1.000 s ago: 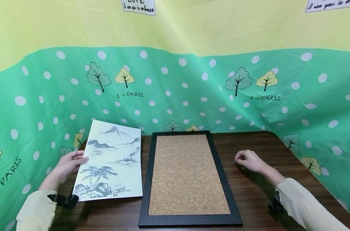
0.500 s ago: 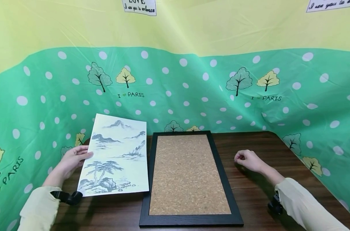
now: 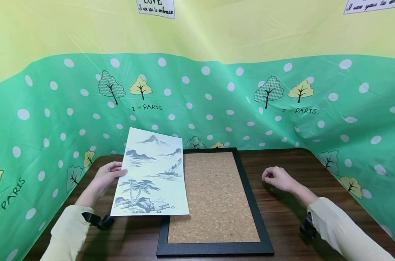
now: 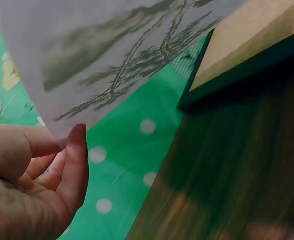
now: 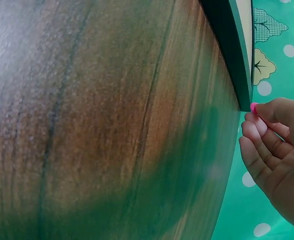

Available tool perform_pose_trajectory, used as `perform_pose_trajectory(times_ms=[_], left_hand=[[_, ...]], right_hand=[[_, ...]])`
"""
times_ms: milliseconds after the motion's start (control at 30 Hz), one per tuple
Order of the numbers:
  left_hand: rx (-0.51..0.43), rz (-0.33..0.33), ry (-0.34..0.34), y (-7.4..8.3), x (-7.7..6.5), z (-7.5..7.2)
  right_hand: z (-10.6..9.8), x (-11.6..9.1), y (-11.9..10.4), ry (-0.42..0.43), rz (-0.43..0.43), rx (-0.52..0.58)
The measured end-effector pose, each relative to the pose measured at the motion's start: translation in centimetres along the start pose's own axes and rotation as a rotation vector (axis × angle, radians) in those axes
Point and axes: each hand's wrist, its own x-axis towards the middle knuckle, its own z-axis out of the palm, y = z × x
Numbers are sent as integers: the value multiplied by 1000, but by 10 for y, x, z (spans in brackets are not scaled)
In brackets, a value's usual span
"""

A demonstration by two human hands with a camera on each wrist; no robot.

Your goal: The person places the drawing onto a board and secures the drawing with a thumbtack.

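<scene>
My left hand (image 3: pixel 109 176) pinches the left edge of a white paper sheet printed with an ink landscape (image 3: pixel 151 195). The sheet is raised and tilted, and its right part overlaps the left side of a black-framed cork board (image 3: pixel 217 203), hiding part of it. In the left wrist view, thumb and fingers (image 4: pixel 76 155) meet at the edge of the paper. Right of the board my right hand (image 3: pixel 280 179) hovers near the table with curled fingers. The right wrist view shows it pinching a small pink knob-like piece (image 5: pixel 254 107); the fingertips hide the rest.
The board lies on a dark wood table (image 3: pixel 291 159), its long side running away from me. A green and yellow cloth (image 3: pixel 217 83) with dots and trees hangs behind and around the table. Black wrist cameras sit on both sleeves.
My left hand has carried the paper sheet rightward and slightly up, from beside the cork board to over its left part. The right hand has barely shifted, slightly left.
</scene>
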Motion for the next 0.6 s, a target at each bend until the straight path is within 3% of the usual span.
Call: perform_pose_trajectory(times_ms=[300,600], left_hand=[[-97,-29,30,4,1,44],[-134,-45,64,-4,8,86]], right_hand=[[2,1,1,7,-21,2],[2,2,-3,16,-29,6]])
